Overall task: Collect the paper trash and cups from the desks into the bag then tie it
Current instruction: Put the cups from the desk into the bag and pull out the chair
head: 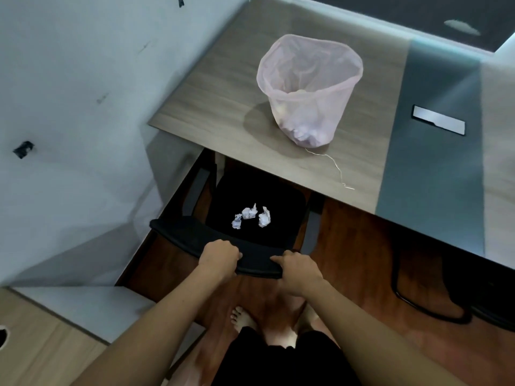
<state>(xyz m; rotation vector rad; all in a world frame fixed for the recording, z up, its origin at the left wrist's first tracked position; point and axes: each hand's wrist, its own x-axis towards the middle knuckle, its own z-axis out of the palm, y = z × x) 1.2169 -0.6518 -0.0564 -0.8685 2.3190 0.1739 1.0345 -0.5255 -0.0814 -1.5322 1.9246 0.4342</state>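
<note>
Left hand (220, 256) and right hand (299, 271) grip chair backrest (192, 232), fingers (233, 250) curled over it. Three crumpled papers (250, 215) on seat (250, 188) (12 o'clock); pink bag (309, 87), paper inside, on table (217, 101) at 1 o'clock.

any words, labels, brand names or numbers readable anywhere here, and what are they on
None: no word, label, brand or number can be read in this view.
pink bag on the desk: plain, no print.
crumpled papers on the chair seat: no writing legible.
silver plate set in the desk: blank.
dark marks on the wall: smudges, not letters.
</note>
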